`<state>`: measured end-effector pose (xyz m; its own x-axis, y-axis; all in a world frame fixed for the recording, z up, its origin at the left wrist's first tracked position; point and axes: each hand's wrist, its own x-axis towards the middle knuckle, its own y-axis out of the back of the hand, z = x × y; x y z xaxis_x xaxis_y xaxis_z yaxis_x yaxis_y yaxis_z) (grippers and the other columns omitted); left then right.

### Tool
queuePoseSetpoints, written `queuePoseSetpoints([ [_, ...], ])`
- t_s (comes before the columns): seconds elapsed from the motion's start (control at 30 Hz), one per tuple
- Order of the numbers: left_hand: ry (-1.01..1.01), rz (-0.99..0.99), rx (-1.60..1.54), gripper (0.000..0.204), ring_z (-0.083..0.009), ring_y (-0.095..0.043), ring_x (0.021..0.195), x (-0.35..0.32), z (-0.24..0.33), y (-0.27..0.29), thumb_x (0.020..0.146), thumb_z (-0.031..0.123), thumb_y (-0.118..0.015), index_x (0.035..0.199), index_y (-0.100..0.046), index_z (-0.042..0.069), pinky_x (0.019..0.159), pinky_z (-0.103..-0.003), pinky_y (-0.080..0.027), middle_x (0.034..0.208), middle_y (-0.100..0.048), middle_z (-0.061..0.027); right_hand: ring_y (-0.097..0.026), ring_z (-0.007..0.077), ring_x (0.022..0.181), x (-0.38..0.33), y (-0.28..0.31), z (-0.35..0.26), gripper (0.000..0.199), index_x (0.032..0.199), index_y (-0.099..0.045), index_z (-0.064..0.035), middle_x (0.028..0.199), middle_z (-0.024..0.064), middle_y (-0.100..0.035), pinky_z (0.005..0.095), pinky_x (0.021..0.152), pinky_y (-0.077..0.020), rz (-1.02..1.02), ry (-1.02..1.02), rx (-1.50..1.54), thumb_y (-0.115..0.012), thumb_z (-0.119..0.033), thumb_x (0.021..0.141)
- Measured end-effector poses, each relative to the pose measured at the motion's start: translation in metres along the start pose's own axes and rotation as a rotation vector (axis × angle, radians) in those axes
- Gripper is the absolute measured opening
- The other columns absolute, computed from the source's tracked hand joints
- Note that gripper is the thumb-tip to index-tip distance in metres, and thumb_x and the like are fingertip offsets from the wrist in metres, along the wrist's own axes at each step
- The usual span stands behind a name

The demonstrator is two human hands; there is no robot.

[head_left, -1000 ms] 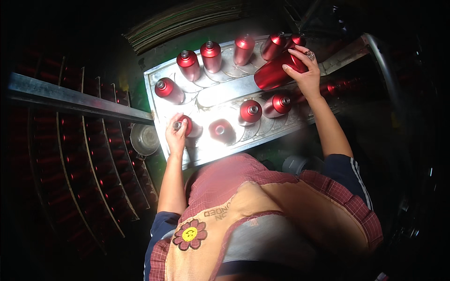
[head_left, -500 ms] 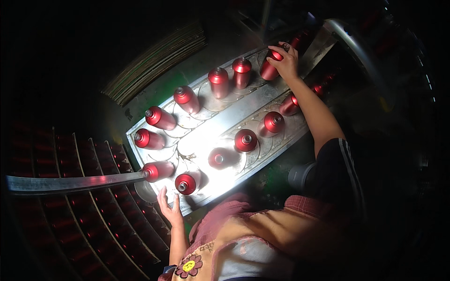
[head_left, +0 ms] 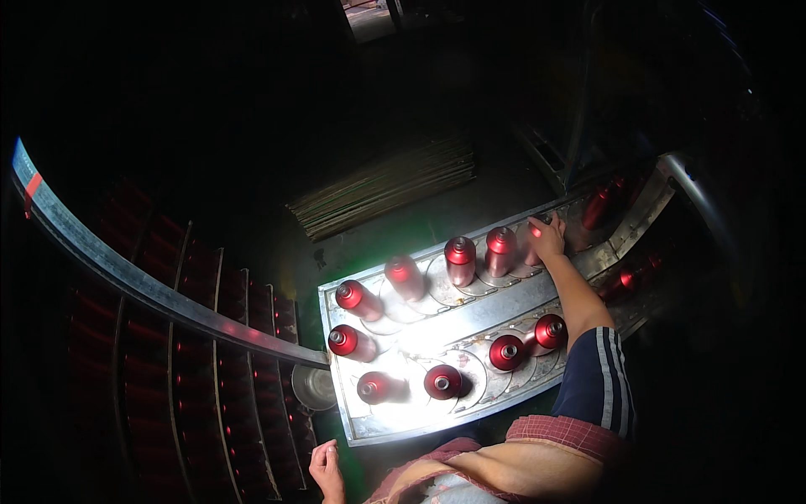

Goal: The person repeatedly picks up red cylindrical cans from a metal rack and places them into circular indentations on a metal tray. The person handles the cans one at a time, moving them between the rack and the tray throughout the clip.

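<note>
Glossily rounded bottle (head_left: 531, 255), clasping right hand (head_left: 548, 238), metal surface (head_left: 487, 317)

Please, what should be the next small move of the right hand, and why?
Probably the right hand should ease its fingers off the red bottle: that bottle appears to stand in line with the far row on the metal surface, though blur hides the exact grip.

Middle strip (head_left: 487, 316) passable — bottles (head_left: 460, 264) alongside, right forearm (head_left: 578, 294) across.

Two hands (head_left: 547, 238), over ten red bottles (head_left: 460, 264)
</note>
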<state>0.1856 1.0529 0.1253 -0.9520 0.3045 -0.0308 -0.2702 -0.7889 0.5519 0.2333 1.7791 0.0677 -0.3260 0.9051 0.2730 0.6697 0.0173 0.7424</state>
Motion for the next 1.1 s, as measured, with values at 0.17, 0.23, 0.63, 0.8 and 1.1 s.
queuePoseSetpoints([
  [0.17,-0.044,0.146,-0.25,0.017,-0.0101,-0.059,0.076,-0.029,0.002,-0.008,0.096,0.007,-0.06,0.1,-0.072,-0.004,0.067,-0.023,-0.047,0.093,-0.065,-0.0058,-0.044,0.0355,0.128,-0.052,0.069,-0.019,0.04,0.119,-0.072,-0.0226,0.139,0.0173,-0.05,0.0418,0.107,-0.0411,0.173,0.22,0.182,-0.071,-0.012,0.081],
  [0.23,-0.035,0.127,-0.268,0.018,-0.0118,-0.062,0.079,-0.042,-0.006,0.002,0.098,0.007,-0.058,0.102,-0.072,-0.004,0.069,-0.023,-0.049,0.093,-0.067,-0.0066,-0.058,0.029,0.11,-0.096,0.1,-0.044,0.03,0.112,-0.072,-0.0114,0.121,0.013,-0.059,0.0358,0.094,-0.0491,0.302,0.357,0.367,-0.066,-0.002,0.084],
  [0.63,-0.08,0.258,-0.624,0.023,-0.0134,-0.067,0.092,-0.134,-0.087,0.254,0.1,0.015,-0.056,0.107,-0.071,-0.001,0.081,-0.026,-0.052,0.1,-0.07,-0.0064,-0.062,0.0126,0.081,-0.449,0.13,-0.431,0.033,0.101,-0.07,0.0005,0.099,0.0087,-0.06,0.0224,0.069,-0.0506,-0.524,1.116,0.967,-0.06,0.019,0.076],
  [0.8,-0.401,0.603,-0.519,0.027,-0.0156,-0.065,0.085,-0.193,-0.065,0.423,0.101,0.018,-0.051,0.101,-0.067,-0.004,0.078,-0.029,-0.055,0.096,-0.064,-0.0094,-0.06,0.019,0.105,-0.532,0.162,-0.619,0.044,0.12,-0.067,-0.0066,0.118,0.0095,-0.057,0.0298,0.086,-0.0528,-0.8,1.512,0.853,-0.071,0.005,0.078],
  [1.1,-0.294,1.223,0.434,0.036,-0.0238,-0.053,0.124,-0.158,0.019,0.732,0.097,0.031,-0.06,0.131,-0.059,0.018,0.097,-0.037,-0.05,0.135,-0.053,-0.0079,-0.043,0.0378,0.132,-0.62,0.124,-0.974,0.065,0.138,-0.055,-0.0256,0.142,0.0169,-0.044,0.0461,0.108,-0.0437,-0.325,1.864,0.933,-0.079,-0.021,0.078],
])
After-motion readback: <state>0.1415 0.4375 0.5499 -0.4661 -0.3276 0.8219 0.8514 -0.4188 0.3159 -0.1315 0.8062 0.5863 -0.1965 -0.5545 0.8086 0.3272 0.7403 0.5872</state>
